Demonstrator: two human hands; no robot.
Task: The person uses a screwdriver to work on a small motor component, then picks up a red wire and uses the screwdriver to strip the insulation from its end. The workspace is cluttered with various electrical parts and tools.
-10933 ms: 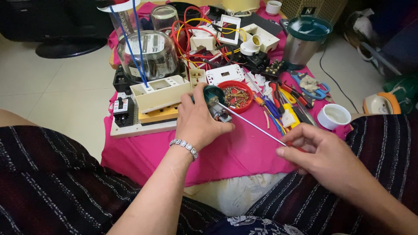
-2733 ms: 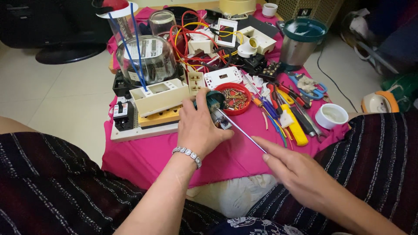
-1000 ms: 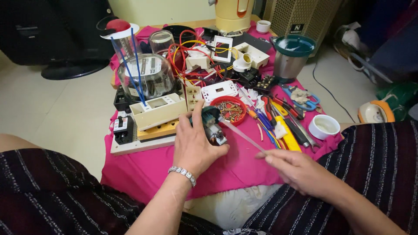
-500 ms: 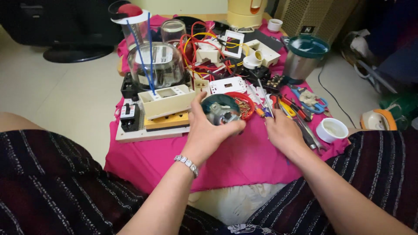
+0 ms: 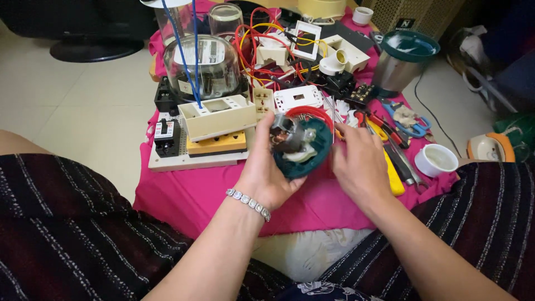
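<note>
Left hand [image 5: 266, 173] cupped around a round teal plastic motor base [image 5: 304, 146] with grey metal motor parts showing, held up above the pink cloth [image 5: 195, 192]. Right hand [image 5: 359, 161] just beside its right edge, fingers bent towards it; grip or bare touch impossible to tell, fingertips hidden. Red bowl [image 5: 310, 112] mostly covered behind the base. Yellow-handled tool [image 5: 393, 177] partly hidden under the right hand. Bare cloth only along the near edge; cream slotted box [image 5: 217, 115] and wired switches crowding the far side.
</note>
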